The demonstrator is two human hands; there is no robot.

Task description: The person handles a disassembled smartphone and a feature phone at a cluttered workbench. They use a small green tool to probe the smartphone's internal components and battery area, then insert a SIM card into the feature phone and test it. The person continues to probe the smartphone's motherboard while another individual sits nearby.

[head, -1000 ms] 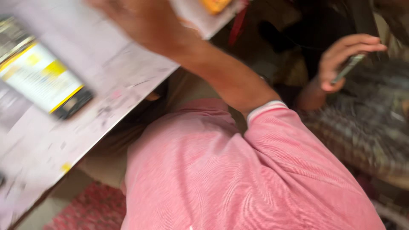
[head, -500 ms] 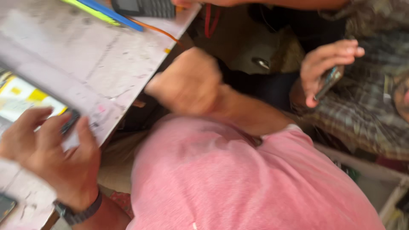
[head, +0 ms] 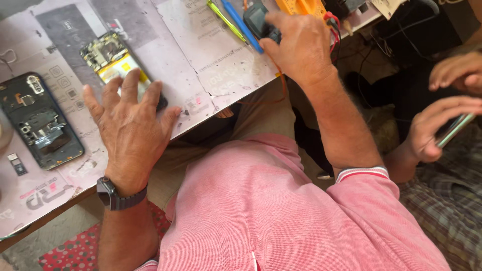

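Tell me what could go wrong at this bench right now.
1. The left hand lies spread over the opened phone with the yellow battery; pressing down could stress exposed parts.
2. The right hand reaches for a dark device among red leads; a snag might drag the yellow meter.
3. The small loose part beside the phone frame could get swept off the mat.

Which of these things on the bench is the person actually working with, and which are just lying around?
In use:
- opened phone with yellow battery, under the left hand
- dark device, gripped by the right hand

Lying about:
- phone back shell
- blue tool
- green tool
- small card tray
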